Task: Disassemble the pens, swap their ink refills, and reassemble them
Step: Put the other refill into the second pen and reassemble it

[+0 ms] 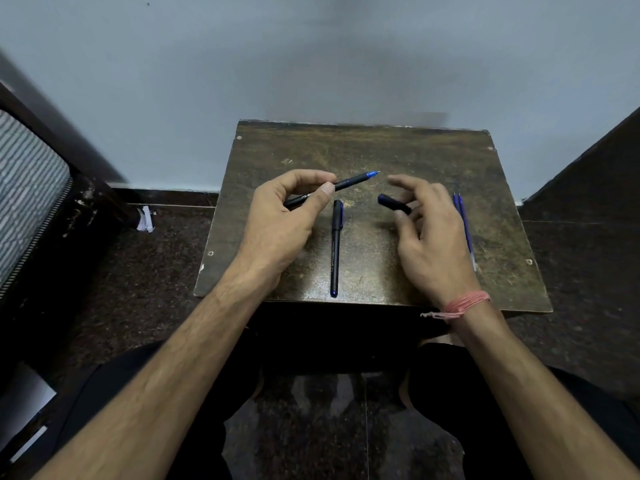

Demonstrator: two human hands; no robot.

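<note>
Left hand (280, 216) gripping uncapped pen (346, 183), tip pointing away; right hand (429, 233) pinching its cap (393, 203); capped pen (336, 247) lying between on surface (381, 147); refills (462, 216) beside right hand

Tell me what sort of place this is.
Probably a plain room at home: a small scuffed wooden table stands against a bare pale blue wall on a dark speckled stone floor, and a striped chair back shows at left.
</note>
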